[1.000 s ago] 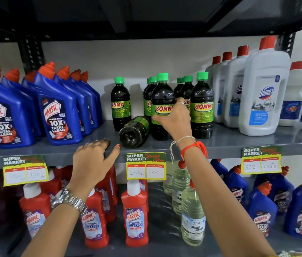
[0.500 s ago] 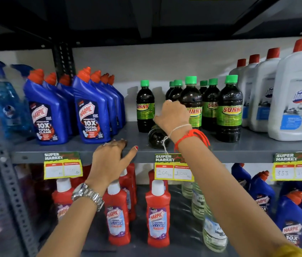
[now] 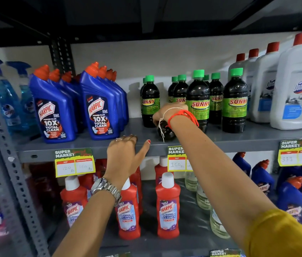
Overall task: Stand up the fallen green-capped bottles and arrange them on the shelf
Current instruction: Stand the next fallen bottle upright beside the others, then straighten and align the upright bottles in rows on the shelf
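Observation:
One dark green-capped Sunny bottle (image 3: pixel 165 133) lies on its side on the grey shelf (image 3: pixel 239 140), its base toward me. My right hand (image 3: pixel 167 113) is curled down over it, seemingly gripping it; the fingers are hidden behind the wrist. Several more Sunny bottles stand upright behind, the nearest ones at centre (image 3: pixel 198 101) and right (image 3: pixel 235 101), and one apart on the left (image 3: pixel 150 101). My left hand (image 3: pixel 128 151) rests flat on the shelf's front edge, fingers spread, holding nothing.
Blue Harpic bottles (image 3: pixel 100 108) stand in rows to the left, white Domex bottles (image 3: pixel 294 89) to the right. Price tags (image 3: pixel 74 162) hang from the shelf lip. Red Harpic bottles (image 3: pixel 167 206) and clear bottles fill the lower shelf. A grey upright post (image 3: pixel 2 145) stands at the left.
My right hand left the standing Sunny bottle and dropped onto the lying one. The view shifted left. My left hand stayed on the shelf edge.

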The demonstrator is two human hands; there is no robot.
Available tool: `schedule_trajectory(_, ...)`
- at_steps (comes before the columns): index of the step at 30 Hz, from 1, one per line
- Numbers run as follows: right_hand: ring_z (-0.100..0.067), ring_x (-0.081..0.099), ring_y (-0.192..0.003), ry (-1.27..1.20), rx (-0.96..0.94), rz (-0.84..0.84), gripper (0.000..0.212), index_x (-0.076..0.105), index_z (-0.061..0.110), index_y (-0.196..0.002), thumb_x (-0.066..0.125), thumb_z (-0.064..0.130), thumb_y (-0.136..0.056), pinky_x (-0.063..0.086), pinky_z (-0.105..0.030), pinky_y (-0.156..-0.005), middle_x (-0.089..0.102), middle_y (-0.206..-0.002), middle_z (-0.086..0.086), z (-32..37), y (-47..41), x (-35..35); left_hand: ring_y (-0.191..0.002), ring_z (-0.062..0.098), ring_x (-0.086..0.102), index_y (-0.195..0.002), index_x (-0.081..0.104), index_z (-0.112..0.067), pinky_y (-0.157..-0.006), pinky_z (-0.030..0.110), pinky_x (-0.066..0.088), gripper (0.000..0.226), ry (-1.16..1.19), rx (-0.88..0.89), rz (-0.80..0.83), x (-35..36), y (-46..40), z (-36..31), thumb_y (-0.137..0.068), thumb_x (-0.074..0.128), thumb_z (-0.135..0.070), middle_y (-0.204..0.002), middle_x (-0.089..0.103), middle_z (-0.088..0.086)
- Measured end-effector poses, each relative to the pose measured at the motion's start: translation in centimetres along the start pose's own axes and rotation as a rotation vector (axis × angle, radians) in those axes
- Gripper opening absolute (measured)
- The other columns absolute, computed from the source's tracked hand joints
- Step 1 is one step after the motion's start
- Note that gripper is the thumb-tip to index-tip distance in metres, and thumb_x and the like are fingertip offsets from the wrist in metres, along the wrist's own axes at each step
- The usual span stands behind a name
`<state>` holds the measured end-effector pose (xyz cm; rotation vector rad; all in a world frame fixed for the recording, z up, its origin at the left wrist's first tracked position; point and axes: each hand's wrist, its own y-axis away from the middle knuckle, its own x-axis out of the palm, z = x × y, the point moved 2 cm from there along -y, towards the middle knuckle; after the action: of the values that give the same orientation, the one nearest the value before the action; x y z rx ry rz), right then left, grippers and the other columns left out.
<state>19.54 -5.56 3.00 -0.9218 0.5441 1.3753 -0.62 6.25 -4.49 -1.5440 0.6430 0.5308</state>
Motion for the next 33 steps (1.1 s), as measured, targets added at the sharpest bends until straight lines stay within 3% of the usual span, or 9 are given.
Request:
schedule_trajectory(3,-0.036,0.058,-0.110,-0.045,0.001,-0.072,0.058,0.060,0.006,-0.113,0.066,0.030,-0.061,0.050,-0.042,-0.093,0.061,-0.117,-0.016,2.5,10.1,-4.0,-0.071,0.028,0.064,-0.086,0.070,-0.007,-0.065,0.033,0.046,0.061,-0.001,0.013,-0.007,0.0,0.1,0.1,-0.085,0.035,-0.057,-0.079,0.071,0.010)
schedule_trajectory(5,-0.033,0.058,-0.109,0.021,0.021,-0.187,0.044,0.061,0.008,-0.110,0.064,0.032,-0.073,0.048,-0.035,-0.084,0.061,-0.116,-0.013,2.7,11.8,-5.4,-0.068,0.027,0.064,-0.084,0.070,-0.007,-0.063,0.032,0.046,0.060,-0.001,0.014,-0.013,0.0,0.1,0.2,-0.085,0.036,-0.057,-0.076,0.070,0.009)
schedule_trajectory(7,-0.031,0.061,-0.097,0.027,0.022,-0.331,0.036,0.061,0.010,-0.097,0.064,0.038,-0.075,0.043,-0.031,-0.071,0.066,-0.108,-0.012,2.9,13.1,-6.4,-0.066,0.026,0.063,-0.083,0.070,-0.007,-0.060,0.031,0.046,0.060,-0.003,0.015,-0.020,0.0,0.2,0.2,-0.085,0.037,-0.056,-0.072,0.070,0.009)
schedule_trajectory(11,-0.036,0.060,-0.105,-0.221,-0.109,-0.527,0.059,0.055,0.002,-0.108,0.070,0.045,-0.070,0.043,-0.033,-0.076,0.065,-0.108,-0.016,3.4,14.0,-7.7,-0.069,0.025,0.064,-0.086,0.071,-0.007,-0.062,0.032,0.048,0.059,0.006,0.024,-0.028,0.1,0.2,0.2,-0.084,0.038,-0.056,-0.077,0.071,0.009)
schedule_trajectory(16,-0.022,0.056,-0.097,-0.578,-0.162,-0.364,0.072,0.045,0.005,-0.120,0.082,0.024,-0.061,0.046,-0.028,-0.080,0.053,-0.099,-0.005,3.2,13.5,-8.1,-0.076,0.024,0.067,-0.091,0.072,-0.006,-0.067,0.031,0.049,0.061,0.006,0.043,-0.041,0.1,0.2,0.3,-0.085,0.037,-0.056,-0.086,0.073,0.009)
schedule_trajectory(20,-0.018,0.059,-0.099,-0.628,-0.265,-0.386,0.076,0.048,0.009,-0.127,0.084,0.019,-0.061,0.046,-0.025,-0.083,0.059,-0.098,0.002,2.3,13.2,-6.3,-0.070,0.022,0.065,-0.087,0.071,-0.008,-0.062,0.029,0.046,0.060,0.026,0.026,-0.060,0.0,0.2,0.2,-0.085,0.036,-0.056,-0.078,0.072,0.007)
schedule_trajectory(23,-0.012,0.052,-0.101,-0.716,-0.286,-0.333,0.084,0.039,0.008,-0.132,0.085,0.016,-0.063,0.043,-0.024,-0.090,0.048,-0.092,0.016,1.3,13.1,-4.9,-0.074,0.022,0.066,-0.089,0.072,-0.009,-0.065,0.031,0.047,0.060,0.008,0.016,-0.064,0.1,0.1,0.1,-0.084,0.036,-0.056,-0.084,0.073,0.007)
schedule_trajectory(27,-0.013,0.054,-0.102,-0.691,-0.314,-0.235,0.085,0.033,0.009,-0.129,0.086,0.014,-0.063,0.042,-0.023,-0.092,0.053,-0.100,0.009,0.1,12.4,-2.4,-0.088,0.023,0.067,-0.093,0.073,-0.009,-0.075,0.032,0.048,0.059,-0.005,-0.001,-0.063,0.5,0.1,0.2,-0.083,0.039,-0.056,-0.096,0.073,0.007)
schedule_trajectory(33,-0.015,0.057,-0.098,-0.635,-0.318,-0.226,0.083,0.031,0.009,-0.127,0.085,0.018,-0.064,0.046,-0.029,-0.093,0.057,-0.095,0.009,0.0,11.9,-2.1,-0.090,0.023,0.067,-0.094,0.072,-0.009,-0.075,0.032,0.047,0.059,0.000,-0.008,-0.061,0.4,0.1,0.1,-0.083,0.039,-0.056,-0.096,0.073,0.007)
